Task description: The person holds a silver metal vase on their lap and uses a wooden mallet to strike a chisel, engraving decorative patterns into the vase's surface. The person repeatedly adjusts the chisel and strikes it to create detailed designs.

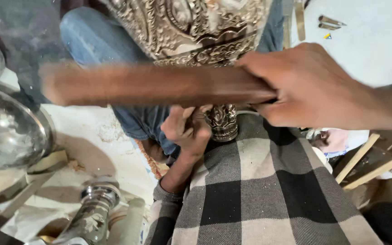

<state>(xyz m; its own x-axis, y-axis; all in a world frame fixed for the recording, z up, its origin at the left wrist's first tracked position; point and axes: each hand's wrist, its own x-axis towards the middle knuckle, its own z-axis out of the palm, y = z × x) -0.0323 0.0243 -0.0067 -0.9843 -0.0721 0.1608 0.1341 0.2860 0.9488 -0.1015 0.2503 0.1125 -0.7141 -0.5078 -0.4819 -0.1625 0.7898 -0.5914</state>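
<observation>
Embossed silver-coloured metal vessel [191, 27] at top centre, scrollwork relief all over, its narrower embossed foot [223, 123] resting at the edge of a black-and-grey checked cloth [259, 181] over the person's lap; upper part of the vessel cut off by the frame. Left hand [188, 129] clenched around the foot from the left side, fingers curled, sleeve of the same checked pattern at the wrist. Right hand [311, 86] closed in a full grip on a brown wooden stick [155, 86]; stick lies level across the vessel's lower body, motion-blurred, its far end reaching left past the vessel; whether it touches the metal, cannot tell. Behind the vessel, a blue denim knee [96, 36]. Far left, a polished round metal bowl [10, 131] on pale wooden slats; below it a shiny metal pedestal piece [94, 208] lying tilted. Right edge, two pale wooden strips [364, 159] leaning; top right, small pointed metal punches [331, 22] on a white surface [377, 45].
</observation>
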